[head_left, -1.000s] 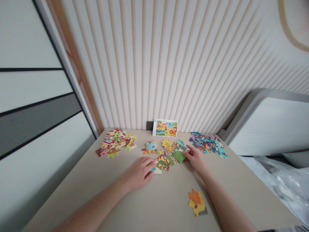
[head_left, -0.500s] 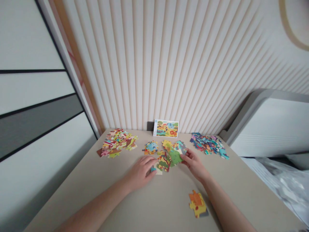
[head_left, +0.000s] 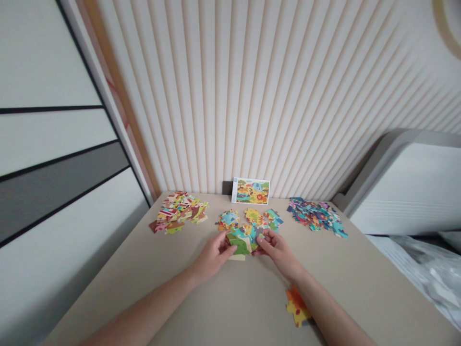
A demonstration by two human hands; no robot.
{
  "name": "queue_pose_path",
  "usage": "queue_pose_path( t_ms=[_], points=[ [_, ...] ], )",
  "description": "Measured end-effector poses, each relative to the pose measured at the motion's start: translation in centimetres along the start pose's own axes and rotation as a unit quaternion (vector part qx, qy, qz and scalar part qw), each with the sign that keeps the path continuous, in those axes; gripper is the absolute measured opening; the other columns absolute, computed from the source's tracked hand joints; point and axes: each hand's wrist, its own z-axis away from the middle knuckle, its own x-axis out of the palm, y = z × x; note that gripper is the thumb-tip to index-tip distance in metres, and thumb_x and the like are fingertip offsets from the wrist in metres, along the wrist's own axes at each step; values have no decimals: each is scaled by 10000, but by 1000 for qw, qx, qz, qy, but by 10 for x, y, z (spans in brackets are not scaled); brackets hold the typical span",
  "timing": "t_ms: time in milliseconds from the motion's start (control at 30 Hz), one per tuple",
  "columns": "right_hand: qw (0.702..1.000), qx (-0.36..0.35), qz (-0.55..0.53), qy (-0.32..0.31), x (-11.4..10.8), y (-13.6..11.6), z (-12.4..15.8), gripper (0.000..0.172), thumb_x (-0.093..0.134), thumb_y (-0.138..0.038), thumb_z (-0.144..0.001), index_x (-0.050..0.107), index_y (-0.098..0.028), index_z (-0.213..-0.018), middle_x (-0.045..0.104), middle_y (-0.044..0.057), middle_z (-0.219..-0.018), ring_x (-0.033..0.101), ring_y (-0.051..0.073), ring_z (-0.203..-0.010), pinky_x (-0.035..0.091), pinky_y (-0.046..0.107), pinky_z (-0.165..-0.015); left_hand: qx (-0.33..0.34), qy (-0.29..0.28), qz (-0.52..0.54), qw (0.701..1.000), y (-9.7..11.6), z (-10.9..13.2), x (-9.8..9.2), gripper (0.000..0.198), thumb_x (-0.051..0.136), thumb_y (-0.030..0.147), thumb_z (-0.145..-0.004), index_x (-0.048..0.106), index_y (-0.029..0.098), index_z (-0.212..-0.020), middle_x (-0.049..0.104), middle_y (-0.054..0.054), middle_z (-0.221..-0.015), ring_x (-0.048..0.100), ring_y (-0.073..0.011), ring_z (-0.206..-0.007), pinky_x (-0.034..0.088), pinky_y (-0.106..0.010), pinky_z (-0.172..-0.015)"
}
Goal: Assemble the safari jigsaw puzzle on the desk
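At the centre of the working area, taken as the middle of the clock, the green puzzle section (head_left: pixel 239 244) is held between both hands, near the tabletop (head_left: pixel 216 307). The left hand (head_left: pixel 212 254), at 8 o'clock, pinches one side between thumb and fingers; the right hand (head_left: pixel 279 252), at 4 o'clock, pinches the opposite side.

Handling: grip the edges lightly, support from beneath, and level both sides before applying pressure. Align tabs squarely; do not force or bend them, as thin card would likely crease.

Appearance: green with a pale, path-like band, turquoise and grey toward the far edge. Whether it is one piece or several overlapped cannot be told.

Surroundings: a pale piece (head_left: pixel 237 258) shows at 6 o'clock; a blue cluster (head_left: pixel 229 218) lies at 11, a yellow cluster (head_left: pixel 252 216) at 1. The picture card (head_left: pixel 251 191) leans at 12. Mixed piles lie farther out: red-and-brown pile (head_left: pixel 180 213) at 10, dark-blue pile (head_left: pixel 317 216) at 2. The orange-and-yellow piece (head_left: pixel 297 308), partly hidden by the forearm, lies at 5.
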Motion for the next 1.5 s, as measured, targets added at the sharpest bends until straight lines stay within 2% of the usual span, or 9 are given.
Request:
queue_pose_path(
  t_ms=[133, 333, 567, 733, 967, 1200, 1367, 1500],
  points=[
    [1000, -21, -9, 18, -9, 1, -2, 436, 798, -536, -776, 581, -237, -1008, 715, 6, -865, 696, 169, -747, 568, 315, -732, -4, -10, 103, 995, -3, -3, 1, 502, 666, 386, -918, 492, 216, -1356, 667, -103, -1263, 650, -231, -1151, 492, -406, -1028],
    [997, -41, -28, 57, -17, 8, -4, 543, 873, -451, -698, 599, -263, -1127, 696, -1, -912, 682, 170, -786, 578, 337, -762, -26, -5, 126, 992, -4, -4, -2, 583, 703, 386, -897, 454, 210, -1394, 664, -120, -1278, 653, -247, -1161, 502, -413, -1024],
    [997, -48, -47, 25, -12, 2, -1, 702, 872, -327, -698, 540, -330, -1317, 669, -7, -996, 668, 145, -779, 554, 307, -759, -29, -10, 142, 989, -5, -3, -4, 590, 697, 370, -904, 430, 220, -1408, 648, -118, -1299, 644, -241, -1175, 504, -399, -1020],
    [998, -50, -42, 18, -11, 0, -1, 661, 873, -305, -693, 579, -336, -1283, 660, -3, -999, 664, 151, -806, 562, 312, -761, -38, -10, 121, 992, -5, -1, -4, 625, 686, 405, -901, 420, 213, -1433, 644, -117, -1292, 644, -244, -1167, 527, -368, -970],
    [998, -57, -26, 19, -14, 7, -4, 628, 867, -334, -706, 599, -321, -1274, 662, 4, -1005, 653, 153, -829, 558, 317, -782, -32, -14, 123, 992, -7, 0, -5, 676, 653, 407, -917, 347, 228, -1492, 608, -114, -1349, 626, -232, -1194, 499, -382, -1017],
    [995, -82, 28, 48, -17, 10, -6, 633, 848, -310, -717, 619, -304, -1308, 570, -36, -851, 539, 109, -703, 489, 257, -687, -42, -39, 131, 990, -10, 0, -6, 723, 648, 394, -925, 294, 243, -1537, 595, -114, -1374, 612, -240, -1227, 485, -414, -1050],
    [991, -92, 47, 88, -22, 15, -12, 619, 829, -345, -715, 628, -296, -1299, 562, -28, -889, 546, 109, -699, 485, 263, -685, -41, -38, 132, 990, -12, 0, -6, 728, 659, 390, -922, 301, 242, -1539, 614, -115, -1353, 610, -246, -1235, 483, -431, -1054],
    [985, -88, 64, 132, -30, 21, -17, 656, 821, -384, -704, 612, -264, -1314, 572, -30, -822, 573, 139, -710, 503, 290, -694, -45, -44, 137, 989, -13, 0, -6, 736, 660, 376, -924, 283, 243, -1542, 619, -115, -1349, 606, -248, -1242, 469, -443, -1070]
  ],
)
